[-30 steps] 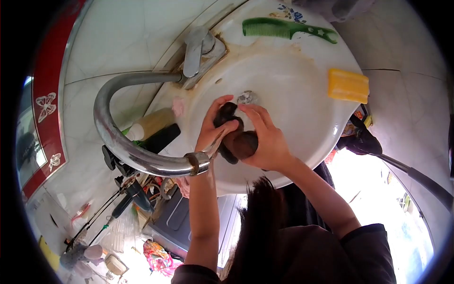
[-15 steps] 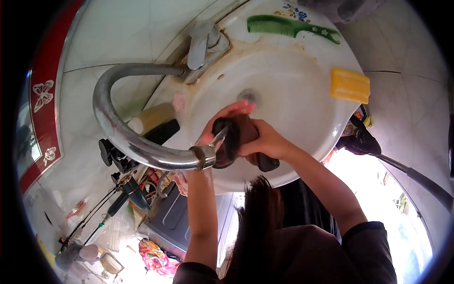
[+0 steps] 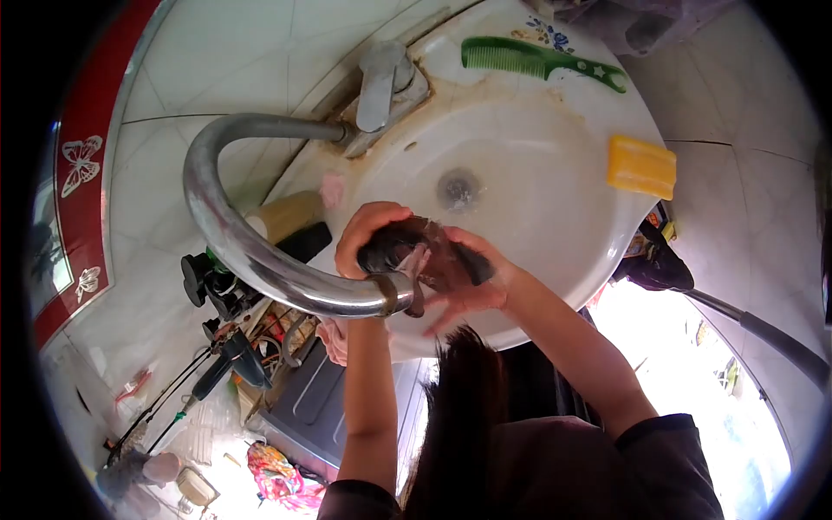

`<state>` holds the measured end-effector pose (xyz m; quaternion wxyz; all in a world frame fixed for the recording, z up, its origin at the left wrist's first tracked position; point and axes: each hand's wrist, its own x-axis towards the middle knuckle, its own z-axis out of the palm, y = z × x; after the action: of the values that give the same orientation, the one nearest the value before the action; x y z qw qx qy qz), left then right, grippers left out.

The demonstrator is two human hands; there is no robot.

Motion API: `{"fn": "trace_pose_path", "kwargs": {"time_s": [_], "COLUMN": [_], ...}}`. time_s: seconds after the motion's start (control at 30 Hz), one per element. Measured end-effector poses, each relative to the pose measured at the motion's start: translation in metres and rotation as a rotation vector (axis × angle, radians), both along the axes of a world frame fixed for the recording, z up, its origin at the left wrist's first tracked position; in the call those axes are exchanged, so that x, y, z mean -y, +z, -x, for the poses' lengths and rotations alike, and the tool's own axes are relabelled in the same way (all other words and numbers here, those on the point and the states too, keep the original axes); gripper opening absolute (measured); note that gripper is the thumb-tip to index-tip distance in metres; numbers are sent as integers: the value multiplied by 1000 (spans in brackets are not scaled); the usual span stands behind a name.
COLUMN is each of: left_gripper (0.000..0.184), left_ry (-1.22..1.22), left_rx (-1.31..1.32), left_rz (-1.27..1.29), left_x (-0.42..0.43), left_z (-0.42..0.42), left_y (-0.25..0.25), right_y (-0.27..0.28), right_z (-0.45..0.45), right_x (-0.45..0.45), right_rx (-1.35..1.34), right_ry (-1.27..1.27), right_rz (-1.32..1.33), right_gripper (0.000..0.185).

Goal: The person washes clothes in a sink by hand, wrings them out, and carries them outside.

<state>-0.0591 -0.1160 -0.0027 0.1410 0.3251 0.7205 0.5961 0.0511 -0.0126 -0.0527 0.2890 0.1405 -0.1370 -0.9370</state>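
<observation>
A green plastic comb with a star-cut handle [image 3: 544, 63] is lying beside a blue printed flower motif [image 3: 548, 35], and a yellow rectangular bar [image 3: 641, 166] is resting on the right-hand rim of the white ceramic basin [image 3: 620, 117]. A red strip with white butterflies [image 3: 84, 225] is running down the left side. A long dark-grey pole [image 3: 780, 347] is slanting at the right, while a crumpled multicoloured cloth [image 3: 277, 477] is lying near the bottom left.

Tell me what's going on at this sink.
A person holds a dark brown item under running water from the tap, over the white sink. The left grip is wrapped around one side; the right grip is spread against the other. A green comb and a yellow bar rest on the rim.
</observation>
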Motion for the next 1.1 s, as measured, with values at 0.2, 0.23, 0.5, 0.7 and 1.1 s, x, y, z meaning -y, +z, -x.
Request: {"fn": "trace_pose_path", "kwargs": {"time_s": [0.2,0.23,0.5,0.7,1.1], "left_gripper": [30,29,31,61,16], "left_ry": [-72,-121,-92,-142,405], "left_rx": [-524,-674,-736,-222,1033], "left_rz": [145,109,152,31,-595], "left_x": [14,16,16,24,-11], "left_z": [-7,-6,-9,-25,-38], "left_y": [7,7,3,-6,-60], "right_y": [-4,-2,2,3,28], "right_z": [18,23,32,27,54], "right_x": [-17,-21,-12,16,18], "right_rx": [-66,-74,62,164,645], "right_ry": [336,332,35,-200,-665], "right_rz": [-258,-254,-1,51,-791], "right_gripper": [69,69,57,43,10]}}
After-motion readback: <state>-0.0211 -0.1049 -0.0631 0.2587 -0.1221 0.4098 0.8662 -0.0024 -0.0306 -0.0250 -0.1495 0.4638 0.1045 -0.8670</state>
